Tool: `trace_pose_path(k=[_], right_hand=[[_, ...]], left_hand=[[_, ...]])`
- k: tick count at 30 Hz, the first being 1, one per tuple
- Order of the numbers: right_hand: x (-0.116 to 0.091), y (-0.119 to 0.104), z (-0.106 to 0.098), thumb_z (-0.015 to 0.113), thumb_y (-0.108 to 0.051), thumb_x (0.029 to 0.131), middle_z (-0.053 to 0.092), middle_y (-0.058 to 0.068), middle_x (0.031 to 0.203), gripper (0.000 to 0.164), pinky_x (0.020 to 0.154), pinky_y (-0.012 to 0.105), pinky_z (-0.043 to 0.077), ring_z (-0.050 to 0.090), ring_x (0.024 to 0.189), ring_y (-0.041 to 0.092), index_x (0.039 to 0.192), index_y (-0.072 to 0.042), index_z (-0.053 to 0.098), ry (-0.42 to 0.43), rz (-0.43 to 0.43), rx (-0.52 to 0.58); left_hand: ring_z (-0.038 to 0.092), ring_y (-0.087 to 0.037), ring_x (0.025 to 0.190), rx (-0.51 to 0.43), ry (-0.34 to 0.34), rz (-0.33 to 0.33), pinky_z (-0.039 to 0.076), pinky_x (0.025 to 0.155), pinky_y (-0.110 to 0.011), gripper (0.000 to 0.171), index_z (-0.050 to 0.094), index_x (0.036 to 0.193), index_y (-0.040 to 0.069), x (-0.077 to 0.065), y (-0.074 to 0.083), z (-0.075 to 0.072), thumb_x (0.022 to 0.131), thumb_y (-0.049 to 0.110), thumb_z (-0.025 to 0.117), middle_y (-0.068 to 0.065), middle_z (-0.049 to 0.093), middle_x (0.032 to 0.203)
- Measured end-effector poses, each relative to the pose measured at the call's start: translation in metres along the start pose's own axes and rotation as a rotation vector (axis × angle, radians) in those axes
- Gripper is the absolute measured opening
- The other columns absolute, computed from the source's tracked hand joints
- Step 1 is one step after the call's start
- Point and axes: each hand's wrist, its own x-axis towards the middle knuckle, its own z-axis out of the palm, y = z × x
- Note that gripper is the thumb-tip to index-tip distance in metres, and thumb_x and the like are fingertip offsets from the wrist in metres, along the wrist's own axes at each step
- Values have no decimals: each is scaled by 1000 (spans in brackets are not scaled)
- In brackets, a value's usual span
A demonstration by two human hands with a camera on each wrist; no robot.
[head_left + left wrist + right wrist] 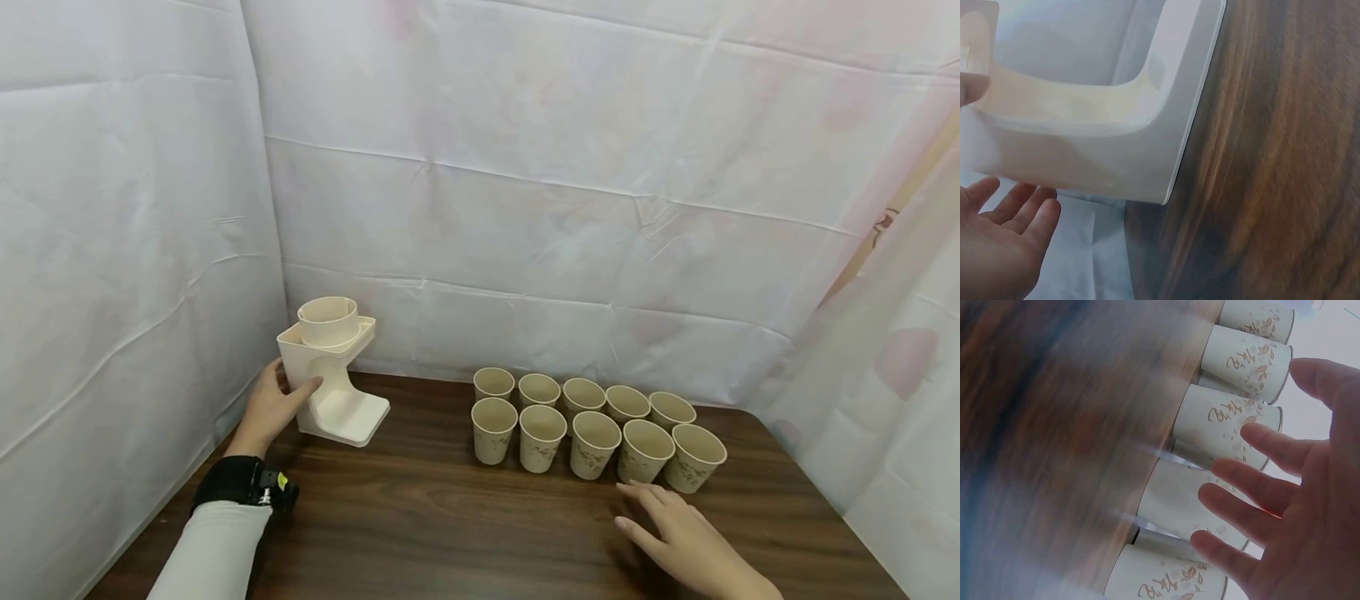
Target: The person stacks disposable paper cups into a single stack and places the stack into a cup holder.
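At the left of the table stands a cream-white plastic stand (343, 410) with a flat foot, an upright back and a round collar (330, 323) on top. My left hand (276, 408) holds its upright from the left side. The thumb lies on the near face, and the fingers (1038, 215) reach around the back edge. Several paper cups (596, 446) with a brown leaf print stand upright, mouths up, in two rows at the right. My right hand (678, 533) is in front of the near row, fingers spread and holding nothing, fingertips close to the cups at the right end.
The dark wood-grain table (450, 533) carries the stand and the cups. Pale cloth curtains (525, 208) hang behind and at both sides, close to the table's back edge. A black wrist strap with a small device (243, 483) sits on my left wrist.
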Motion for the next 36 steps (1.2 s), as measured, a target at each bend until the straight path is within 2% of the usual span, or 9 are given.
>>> trace_pose_path(k=[7,13,19,29,36], right_hand=[[-2,3,-2,54,-49,90,56,1,127,46,87,54,47,48,115,20,127,-22,52,-20,8,29],[-1,5,-3,54,-48,91,55,2,129,50,88,54,46,47,117,22,129,-16,51,-20,4,39],[-2,5,-5,56,-46,90,56,4,129,50,88,53,46,48,117,23,129,-14,52,-7,4,37],[-4,13,-6,54,-49,90,55,0,128,52,89,53,46,47,116,21,130,-16,51,-24,61,41],[-6,16,-10,51,-52,91,55,5,128,55,89,56,45,47,116,25,130,-13,50,-44,78,51]], left_hand=[[25,-49,127,41,-26,-52,29,101,-66,94,4,145,-5,7,2,5,88,48,56,-36,21,143],[25,-48,128,43,-26,-46,28,102,-65,86,9,144,-5,5,2,4,90,44,55,-35,22,144],[28,-48,126,71,-49,-40,31,100,-66,86,12,144,-5,3,1,3,90,46,55,-35,25,143],[26,-50,126,79,-77,-9,30,99,-68,92,7,146,-2,-11,7,-1,88,49,57,-35,24,143],[29,-50,125,92,-93,25,32,97,-68,95,4,147,0,-25,11,-1,87,47,60,-36,27,142]])
